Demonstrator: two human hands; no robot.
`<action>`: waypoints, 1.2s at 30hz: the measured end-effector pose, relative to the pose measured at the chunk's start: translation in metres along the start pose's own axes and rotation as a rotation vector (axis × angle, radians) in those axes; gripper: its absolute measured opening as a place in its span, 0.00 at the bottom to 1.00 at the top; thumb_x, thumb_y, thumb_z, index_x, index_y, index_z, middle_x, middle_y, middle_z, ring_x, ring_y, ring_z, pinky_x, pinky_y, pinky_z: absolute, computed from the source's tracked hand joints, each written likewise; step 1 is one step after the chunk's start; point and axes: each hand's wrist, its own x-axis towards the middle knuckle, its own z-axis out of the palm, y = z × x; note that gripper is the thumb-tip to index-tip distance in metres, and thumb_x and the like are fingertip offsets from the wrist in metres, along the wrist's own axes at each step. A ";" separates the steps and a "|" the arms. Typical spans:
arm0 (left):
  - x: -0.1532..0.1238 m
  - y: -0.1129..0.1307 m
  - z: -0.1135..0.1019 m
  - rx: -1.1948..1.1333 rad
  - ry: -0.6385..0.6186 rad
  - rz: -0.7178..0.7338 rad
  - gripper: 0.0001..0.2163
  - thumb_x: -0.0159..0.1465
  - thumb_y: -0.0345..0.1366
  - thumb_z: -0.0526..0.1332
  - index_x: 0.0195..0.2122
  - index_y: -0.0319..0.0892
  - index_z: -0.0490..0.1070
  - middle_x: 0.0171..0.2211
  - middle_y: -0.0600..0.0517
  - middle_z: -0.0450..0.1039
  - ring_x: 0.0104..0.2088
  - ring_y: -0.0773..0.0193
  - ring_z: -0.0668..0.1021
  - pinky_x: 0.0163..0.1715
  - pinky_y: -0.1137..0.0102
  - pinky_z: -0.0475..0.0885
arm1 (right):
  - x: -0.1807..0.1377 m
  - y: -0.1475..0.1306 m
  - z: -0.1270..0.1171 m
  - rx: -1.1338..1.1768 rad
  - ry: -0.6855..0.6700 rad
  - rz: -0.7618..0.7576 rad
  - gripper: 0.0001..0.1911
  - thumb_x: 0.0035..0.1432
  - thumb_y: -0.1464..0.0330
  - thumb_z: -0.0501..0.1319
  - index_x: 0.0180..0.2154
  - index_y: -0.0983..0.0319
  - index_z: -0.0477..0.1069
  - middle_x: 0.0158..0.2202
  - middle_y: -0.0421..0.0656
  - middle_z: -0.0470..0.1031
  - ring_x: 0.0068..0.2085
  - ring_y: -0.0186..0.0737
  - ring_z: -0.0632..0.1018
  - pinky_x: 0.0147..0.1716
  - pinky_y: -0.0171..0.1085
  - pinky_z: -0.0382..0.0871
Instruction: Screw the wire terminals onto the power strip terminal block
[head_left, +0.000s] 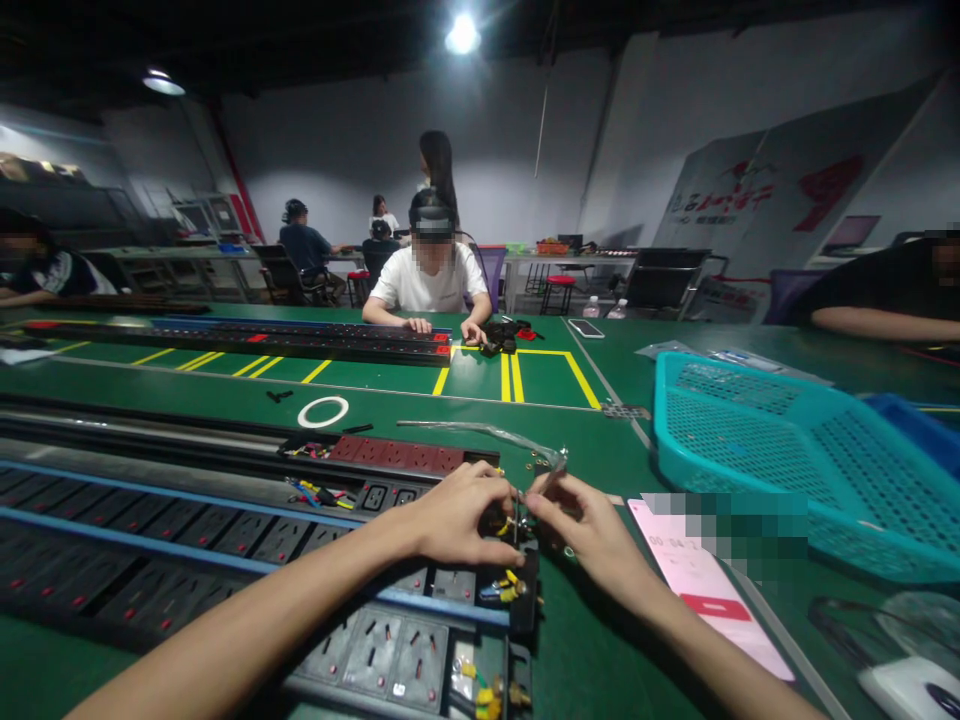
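My left hand (466, 512) reaches over the end of a black power strip (277, 540), its fingers curled and its thumb lower down at the end piece. Close by, my right hand (585, 530) pinches thumb and forefinger together at the same end; a crumpled end of a long clear plastic strip (487, 430) rises by its fingertips. What lies between the fingertips is small and partly hidden. Below my left hand, yellow-sleeved wire ends (510, 588) stick out of the strip. Another strip with grey sockets (371, 655) lies nearer to me, with yellow terminals (486, 695) exposed.
A turquoise basket (750, 420) and a lit pink-screen phone (709, 590) are to the right. Beyond the strips lie a white ring (323, 412) and a strip with dark red sockets (401, 455). Across the green table (375, 385), a person (431, 275) handles black parts.
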 end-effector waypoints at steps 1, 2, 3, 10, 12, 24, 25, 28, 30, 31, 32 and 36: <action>0.000 0.000 0.000 0.000 0.001 0.001 0.20 0.54 0.47 0.74 0.37 0.42 0.69 0.39 0.49 0.71 0.48 0.50 0.71 0.44 0.64 0.69 | 0.002 0.006 0.001 0.040 0.023 0.048 0.22 0.54 0.48 0.66 0.31 0.61 0.71 0.24 0.37 0.70 0.23 0.34 0.71 0.20 0.31 0.65; 0.000 0.000 0.000 -0.001 0.002 0.003 0.20 0.54 0.47 0.74 0.37 0.42 0.68 0.39 0.49 0.71 0.48 0.50 0.71 0.44 0.64 0.69 | 0.004 0.012 0.003 0.058 0.034 0.081 0.24 0.53 0.45 0.65 0.31 0.60 0.69 0.22 0.35 0.68 0.20 0.32 0.69 0.16 0.30 0.62; 0.001 0.000 0.001 -0.001 0.004 0.005 0.19 0.54 0.47 0.74 0.37 0.42 0.68 0.39 0.49 0.71 0.48 0.50 0.71 0.44 0.64 0.68 | 0.005 0.018 0.004 0.072 0.037 0.110 0.26 0.52 0.43 0.65 0.30 0.60 0.68 0.20 0.34 0.67 0.17 0.31 0.66 0.14 0.29 0.60; 0.001 0.000 0.001 -0.014 0.003 0.012 0.19 0.55 0.45 0.74 0.37 0.42 0.68 0.42 0.48 0.73 0.49 0.50 0.71 0.46 0.63 0.68 | 0.008 0.033 0.007 0.078 0.113 0.138 0.30 0.52 0.38 0.59 0.30 0.59 0.63 0.20 0.35 0.68 0.14 0.31 0.67 0.12 0.29 0.60; 0.001 0.001 0.000 -0.015 0.003 0.008 0.19 0.55 0.45 0.74 0.37 0.42 0.68 0.42 0.48 0.73 0.49 0.50 0.71 0.46 0.63 0.68 | 0.005 0.030 0.006 0.040 0.168 0.086 0.28 0.57 0.39 0.56 0.33 0.58 0.63 0.21 0.34 0.68 0.16 0.31 0.68 0.14 0.30 0.61; 0.000 0.000 0.000 0.013 0.013 0.015 0.20 0.56 0.50 0.71 0.41 0.41 0.70 0.40 0.48 0.72 0.46 0.51 0.72 0.45 0.63 0.69 | -0.016 0.007 -0.003 -0.948 -0.096 -0.848 0.11 0.71 0.71 0.46 0.44 0.60 0.66 0.35 0.45 0.76 0.30 0.42 0.77 0.27 0.36 0.67; 0.000 0.000 0.000 0.017 0.016 0.017 0.20 0.57 0.50 0.71 0.41 0.41 0.70 0.40 0.48 0.72 0.45 0.52 0.72 0.44 0.63 0.68 | -0.017 0.007 -0.003 -0.981 -0.109 -0.858 0.11 0.71 0.71 0.46 0.44 0.61 0.66 0.36 0.46 0.76 0.30 0.42 0.77 0.27 0.36 0.67; 0.000 0.001 0.001 0.029 0.017 0.015 0.19 0.56 0.49 0.71 0.39 0.41 0.70 0.38 0.48 0.71 0.43 0.53 0.73 0.43 0.64 0.69 | -0.017 0.005 -0.003 -0.986 -0.140 -0.818 0.11 0.70 0.73 0.46 0.45 0.60 0.66 0.37 0.46 0.76 0.31 0.42 0.78 0.28 0.36 0.67; 0.001 0.000 0.001 0.035 0.011 0.010 0.19 0.56 0.48 0.72 0.39 0.41 0.70 0.37 0.49 0.71 0.43 0.53 0.73 0.43 0.64 0.69 | -0.017 0.004 -0.004 -0.951 -0.158 -0.762 0.11 0.69 0.73 0.47 0.45 0.60 0.67 0.38 0.46 0.75 0.33 0.42 0.77 0.29 0.36 0.67; 0.001 0.000 0.001 0.037 0.008 0.008 0.19 0.55 0.48 0.72 0.40 0.41 0.70 0.37 0.49 0.71 0.43 0.53 0.73 0.43 0.64 0.69 | -0.017 0.003 -0.004 -0.918 -0.164 -0.721 0.11 0.69 0.73 0.48 0.45 0.60 0.67 0.39 0.46 0.75 0.35 0.43 0.77 0.31 0.36 0.67; 0.000 0.000 0.001 0.037 0.004 0.007 0.20 0.55 0.48 0.72 0.40 0.41 0.70 0.37 0.49 0.71 0.44 0.52 0.73 0.44 0.64 0.69 | -0.017 0.002 -0.004 -0.870 -0.165 -0.673 0.11 0.70 0.72 0.48 0.45 0.59 0.68 0.40 0.46 0.74 0.36 0.43 0.77 0.32 0.37 0.68; 0.000 0.000 0.000 0.032 0.000 -0.002 0.22 0.54 0.49 0.74 0.41 0.41 0.71 0.38 0.49 0.71 0.45 0.51 0.73 0.45 0.64 0.69 | -0.013 0.001 -0.002 -0.555 -0.117 -0.416 0.10 0.71 0.66 0.51 0.40 0.59 0.69 0.38 0.44 0.74 0.38 0.42 0.76 0.37 0.38 0.69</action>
